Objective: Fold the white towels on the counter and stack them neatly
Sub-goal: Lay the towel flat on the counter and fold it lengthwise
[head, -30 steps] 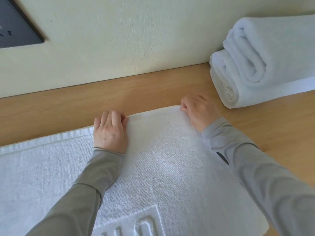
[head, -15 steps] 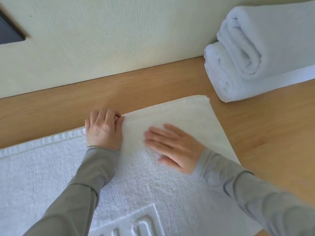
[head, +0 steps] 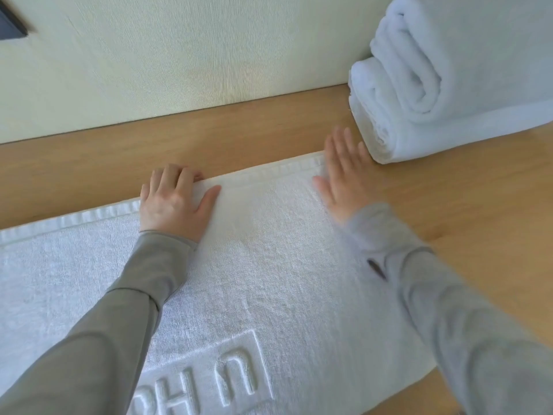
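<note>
Left hand (head: 173, 202): fingers curled over the towel's (head: 269, 280) far hem.
Towel: flat on the table (head: 239, 130), folding likely unfinished, not stacked.
Right hand (head: 344, 178): flat, fingers straight, pressing the corner.
Pile (head: 449, 85): folded already, far right.

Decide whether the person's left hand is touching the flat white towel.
Touching. The head view shows the left hand resting on the flat white towel, palm and thumb pressed onto the terry at its far hem, with no gap.
</note>
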